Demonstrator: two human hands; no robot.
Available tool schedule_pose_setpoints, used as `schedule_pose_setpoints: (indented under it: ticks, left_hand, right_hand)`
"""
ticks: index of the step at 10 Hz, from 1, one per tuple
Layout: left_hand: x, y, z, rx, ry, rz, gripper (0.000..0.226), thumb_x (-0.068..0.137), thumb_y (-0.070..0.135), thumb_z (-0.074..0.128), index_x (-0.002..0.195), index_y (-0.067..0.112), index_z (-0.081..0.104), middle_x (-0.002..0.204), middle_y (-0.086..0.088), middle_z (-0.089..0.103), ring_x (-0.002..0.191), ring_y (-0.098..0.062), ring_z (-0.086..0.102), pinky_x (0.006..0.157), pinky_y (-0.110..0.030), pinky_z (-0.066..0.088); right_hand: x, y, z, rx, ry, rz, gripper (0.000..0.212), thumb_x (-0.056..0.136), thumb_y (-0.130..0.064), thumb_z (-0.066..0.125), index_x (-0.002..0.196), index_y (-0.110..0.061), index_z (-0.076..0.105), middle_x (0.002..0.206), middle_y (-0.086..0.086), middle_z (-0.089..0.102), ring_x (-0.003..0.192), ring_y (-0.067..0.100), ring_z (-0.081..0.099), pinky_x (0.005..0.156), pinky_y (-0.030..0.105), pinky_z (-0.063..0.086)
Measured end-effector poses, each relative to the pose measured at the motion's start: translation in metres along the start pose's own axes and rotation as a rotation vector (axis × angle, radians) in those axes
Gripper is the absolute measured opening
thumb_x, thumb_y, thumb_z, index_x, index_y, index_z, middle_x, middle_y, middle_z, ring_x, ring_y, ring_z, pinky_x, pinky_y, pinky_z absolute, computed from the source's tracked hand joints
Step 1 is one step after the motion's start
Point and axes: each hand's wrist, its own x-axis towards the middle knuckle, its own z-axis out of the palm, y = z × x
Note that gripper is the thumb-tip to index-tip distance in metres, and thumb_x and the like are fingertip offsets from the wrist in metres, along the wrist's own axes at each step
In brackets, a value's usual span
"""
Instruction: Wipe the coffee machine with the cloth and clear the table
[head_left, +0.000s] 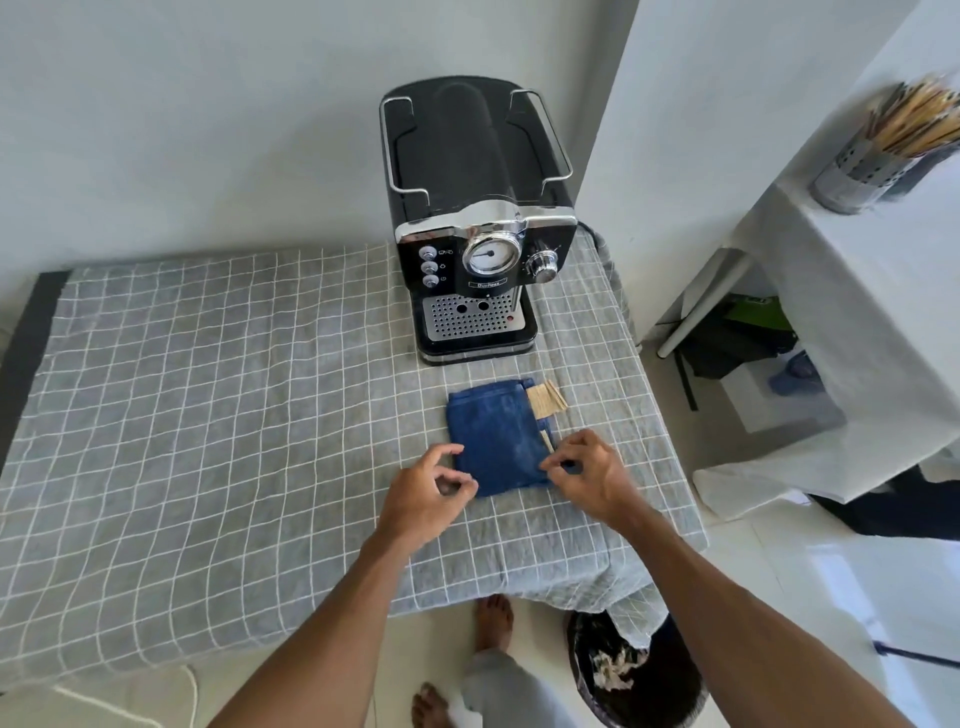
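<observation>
Grey table (208, 415) under white-checked cloth, against white wall. One black-and-chrome coffee machine (475, 218) at 12 o'clock. One folded dark blue cloth (493, 431) just before it, small heap of pale wooden sticks (545, 400) at its 2 o'clock edge. Two hands: left hand (428, 491) at cloth's 7 o'clock corner, grip curled, apparently empty; right hand (589, 475) at 5 o'clock, grip pinching cloth edge.
</observation>
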Motion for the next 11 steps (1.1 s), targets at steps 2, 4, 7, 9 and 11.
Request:
schedule_pose_setpoints:
  ticks: [2, 4, 7, 9, 11]
  left_hand:
    - [0.027, 0.006, 0.003, 0.346, 0.182, 0.114, 0.058, 0.09, 0.059, 0.066, 0.141, 0.037, 0.053, 0.14, 0.011, 0.057, 0.126, -0.018, 0.048, 0.107, -0.04, 0.043]
    - [0.05, 0.007, 0.014, 0.765, -0.08, 0.134, 0.099, 0.087, 0.085, 0.038, 0.165, 0.036, -0.001, 0.172, 0.009, -0.007, 0.156, -0.041, -0.012, 0.125, -0.058, -0.004]
    - [0.065, -0.018, -0.003, 0.899, -0.12, 0.184, 0.109, 0.068, 0.101, 0.0, 0.16, 0.044, -0.017, 0.17, 0.01, -0.019, 0.152, -0.046, -0.022, 0.119, -0.069, -0.013]
    - [0.056, -0.04, -0.059, 0.767, 0.089, -0.064, 0.085, 0.086, 0.083, -0.003, 0.161, 0.044, -0.008, 0.17, -0.005, -0.013, 0.153, -0.043, -0.018, 0.12, -0.063, -0.016]
    - [0.036, -0.098, -0.139, 0.644, 0.217, -0.252, 0.077, 0.093, 0.079, 0.009, 0.161, 0.045, -0.006, 0.172, -0.007, -0.009, 0.156, -0.042, -0.012, 0.123, -0.061, -0.01]
  right_hand:
    - [0.025, -0.016, 0.009, -0.256, 0.111, -0.142, 0.029, 0.1, -0.037, 0.059, 0.126, -0.026, 0.066, 0.129, -0.005, 0.051, 0.119, 0.017, 0.047, 0.105, 0.039, 0.047]
    - [0.046, -0.013, 0.046, -0.632, -0.034, -0.322, 0.068, 0.107, -0.054, 0.02, 0.164, -0.017, 0.018, 0.173, 0.009, 0.005, 0.16, 0.034, 0.003, 0.127, 0.057, 0.012]
    - [0.035, -0.005, 0.052, -0.642, -0.061, -0.153, 0.076, 0.105, -0.059, 0.013, 0.165, -0.012, 0.007, 0.173, 0.009, -0.005, 0.159, 0.035, -0.006, 0.124, 0.066, 0.008]
    - [0.055, -0.064, 0.062, -0.604, 0.06, -0.223, 0.065, 0.102, -0.042, 0.03, 0.158, -0.008, 0.033, 0.168, 0.019, 0.023, 0.156, 0.044, 0.015, 0.12, 0.072, 0.016]
    - [0.082, -0.163, 0.132, -0.523, -0.118, -0.393, 0.072, 0.103, -0.051, 0.008, 0.164, -0.013, 0.013, 0.172, 0.017, 0.003, 0.159, 0.039, -0.003, 0.127, 0.059, 0.006]
